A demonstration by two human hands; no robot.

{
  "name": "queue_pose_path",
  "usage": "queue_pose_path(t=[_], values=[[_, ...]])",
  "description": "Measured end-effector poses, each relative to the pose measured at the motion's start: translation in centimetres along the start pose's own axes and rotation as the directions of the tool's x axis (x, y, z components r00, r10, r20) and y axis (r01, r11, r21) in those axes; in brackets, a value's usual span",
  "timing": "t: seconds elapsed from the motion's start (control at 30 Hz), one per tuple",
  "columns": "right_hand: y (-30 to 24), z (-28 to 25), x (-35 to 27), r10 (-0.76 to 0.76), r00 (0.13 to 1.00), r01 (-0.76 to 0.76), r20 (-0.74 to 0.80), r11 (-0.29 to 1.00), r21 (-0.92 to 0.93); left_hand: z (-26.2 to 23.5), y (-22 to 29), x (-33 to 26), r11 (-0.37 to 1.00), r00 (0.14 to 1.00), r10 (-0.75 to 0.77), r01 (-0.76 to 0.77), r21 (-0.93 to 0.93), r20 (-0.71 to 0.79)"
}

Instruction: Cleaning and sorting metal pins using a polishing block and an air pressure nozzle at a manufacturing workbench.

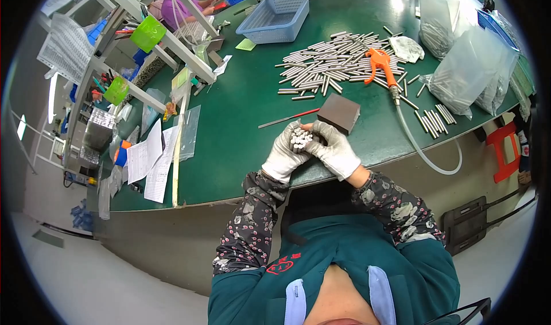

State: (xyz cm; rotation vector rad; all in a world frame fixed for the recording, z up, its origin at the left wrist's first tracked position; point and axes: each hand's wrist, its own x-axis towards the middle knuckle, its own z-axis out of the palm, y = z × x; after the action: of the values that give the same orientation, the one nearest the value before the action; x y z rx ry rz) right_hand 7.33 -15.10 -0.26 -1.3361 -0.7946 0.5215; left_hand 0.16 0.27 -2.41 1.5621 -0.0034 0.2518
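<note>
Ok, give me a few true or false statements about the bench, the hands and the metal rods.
1. Both white-gloved hands, left hand and right hand, hold a bundle of short silver metal rods. True.
2. The dark grey square block sits left of the left hand. False: it lies just beyond the right hand.
3. The orange-handled air blow gun lies beside the loose pile of silver rods. True.
4. The light blue plastic basket is full of rods. False: it looks empty.
</note>
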Motion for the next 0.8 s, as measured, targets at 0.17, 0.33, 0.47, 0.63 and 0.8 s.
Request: queue_pose_path(t=[0.17,0.33,0.47,0.63,0.8], values=[[0.8,0.0,0.2,-0.03,0.999,0.032,-0.029,0.997,0.072,0.6,0.8,0.0,0.999,1.0,-0.006,0.006,-0.033,-0.015],[1.2,0.3,0.4,-0.152,0.983,0.153,-0.105,0.988,0.007,0.8,1.1,0.2,0.998,0.999,-0.026,0.025,-0.053,-0.018],[0.8,0.1,0.3,-0.155,0.983,0.15,-0.102,0.987,-0.048,0.9,1.5,0.2,0.995,0.998,-0.05,0.048,-0.084,-0.028],[0.5,-0.1,0.3,-0.083,0.995,0.081,-0.051,0.996,-0.047,1.0,1.8,0.4,0.996,0.999,-0.043,0.041,-0.077,-0.014],[1.2,0.2,0.5,-0.16,0.974,0.164,-0.16,0.986,0.012,1.4,2.3,0.6,0.999,0.999,-0.024,0.022,-0.041,-0.04]])
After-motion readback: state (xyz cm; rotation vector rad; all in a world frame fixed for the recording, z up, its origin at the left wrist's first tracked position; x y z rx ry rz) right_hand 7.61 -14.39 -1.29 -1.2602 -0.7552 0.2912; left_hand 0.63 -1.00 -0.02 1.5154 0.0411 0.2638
